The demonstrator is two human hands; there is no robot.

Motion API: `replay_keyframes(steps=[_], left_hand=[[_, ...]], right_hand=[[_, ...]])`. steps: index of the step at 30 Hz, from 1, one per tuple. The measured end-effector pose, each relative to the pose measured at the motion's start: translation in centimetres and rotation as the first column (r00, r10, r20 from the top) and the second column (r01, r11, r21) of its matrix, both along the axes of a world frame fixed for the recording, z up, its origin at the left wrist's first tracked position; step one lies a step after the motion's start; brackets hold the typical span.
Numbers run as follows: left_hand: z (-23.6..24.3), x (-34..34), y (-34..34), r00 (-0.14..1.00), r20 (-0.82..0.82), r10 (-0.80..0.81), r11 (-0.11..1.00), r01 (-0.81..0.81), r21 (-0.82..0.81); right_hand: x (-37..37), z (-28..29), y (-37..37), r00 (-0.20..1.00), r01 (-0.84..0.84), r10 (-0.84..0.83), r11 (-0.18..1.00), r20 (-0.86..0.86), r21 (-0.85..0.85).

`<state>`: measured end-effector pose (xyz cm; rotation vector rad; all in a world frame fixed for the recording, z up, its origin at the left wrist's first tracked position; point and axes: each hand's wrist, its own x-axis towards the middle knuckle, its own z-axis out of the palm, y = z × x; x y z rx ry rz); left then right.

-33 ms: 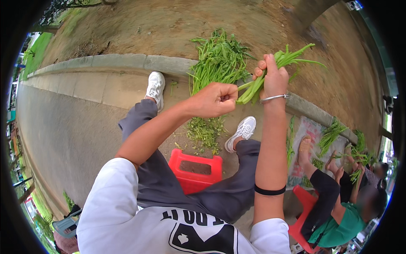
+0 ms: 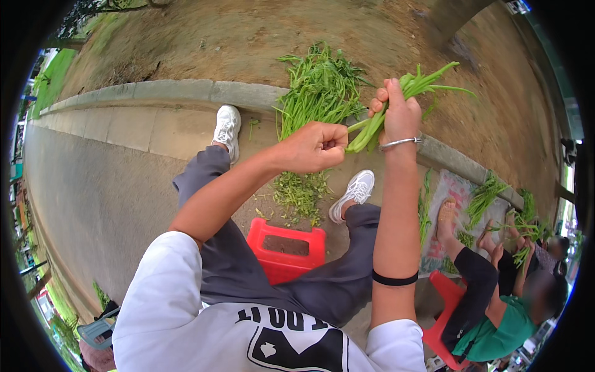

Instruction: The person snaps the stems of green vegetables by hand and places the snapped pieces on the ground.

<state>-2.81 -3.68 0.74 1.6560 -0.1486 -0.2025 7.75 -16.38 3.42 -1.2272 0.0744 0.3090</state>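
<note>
A bunch of green vegetable stems (image 2: 369, 132) slants through my right hand (image 2: 400, 115), whose fingers are wrapped round it. The cut-looking ends stick out to the upper right. My left hand (image 2: 315, 147) is closed in a pinch at the lower left end of the bunch, on a stem that runs into its fingers; the fingertips are partly hidden. Behind both hands lies a heap of long-stemmed leafy greens (image 2: 323, 87), spread over the kerb. Below my left hand, loose leaves and short bits (image 2: 300, 193) are scattered on the ground between my shoes.
A red plastic stool (image 2: 286, 251) stands between my legs. The concrete kerb (image 2: 186, 90) borders bare soil. At right, a person in green (image 2: 502, 335) sits by a red stool (image 2: 441, 307), near a sheet (image 2: 445, 198) with more greens (image 2: 485, 199). Another person handles greens beyond.
My right hand and the stems in it have shifted very slightly to the left. My left hand stays in place.
</note>
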Motion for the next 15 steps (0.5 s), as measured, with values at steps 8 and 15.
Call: replay_keyframes(steps=[8, 15], left_hand=[[-0.3, -0.3, -0.6, 0.992, -0.034, -0.120, 0.991, 0.122, 0.062], [0.4, 0.2, 0.4, 0.991, 0.017, -0.131, 0.985, 0.128, 0.118]], right_hand=[[-0.5, -0.6, 0.2, 0.997, -0.033, 0.040, 0.992, 0.059, -0.119], [-0.3, -0.2, 0.0, 1.000, -0.001, 0.002, 0.997, 0.007, -0.073]])
